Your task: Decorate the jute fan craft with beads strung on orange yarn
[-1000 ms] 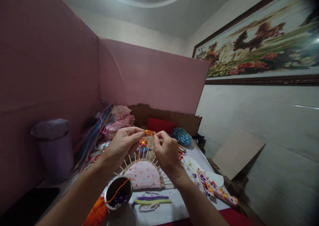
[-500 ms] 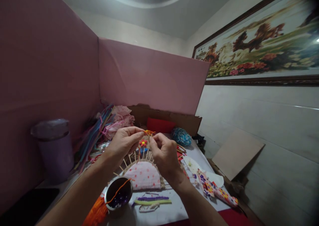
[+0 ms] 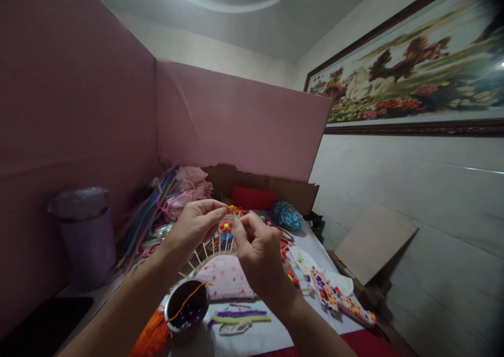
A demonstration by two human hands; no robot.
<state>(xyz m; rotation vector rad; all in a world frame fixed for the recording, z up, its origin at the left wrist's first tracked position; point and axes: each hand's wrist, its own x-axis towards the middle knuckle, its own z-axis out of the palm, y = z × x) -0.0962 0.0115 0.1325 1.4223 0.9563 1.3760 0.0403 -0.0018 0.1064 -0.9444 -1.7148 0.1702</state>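
My left hand (image 3: 199, 219) is closed, its thumb and forefinger pinching orange yarn (image 3: 236, 209) above the table. Just to the right, my right hand (image 3: 260, 247) is closed in a pinch close to that yarn; what sits between its fingertips is too small to make out. Below both hands lies a half-round piece covered in white cloth with red dots (image 3: 224, 278), with thin wooden sticks (image 3: 205, 250) fanning out from its curved edge. A red flower with a yellow centre (image 3: 226, 226) shows between my hands. My right hand hides part of the half-round piece.
A metal cup (image 3: 187, 305) stands near the front, beside an orange yarn bundle (image 3: 151, 332). Coloured strips (image 3: 242, 317) lie on the table. A blue yarn ball (image 3: 286, 216) is at the back, a lidded purple tumbler (image 3: 84, 239) at left, flowered fabric (image 3: 344, 299) at right.
My right hand has shifted slightly left, towards my left hand, and covers more of the dotted piece. My left hand has barely moved.
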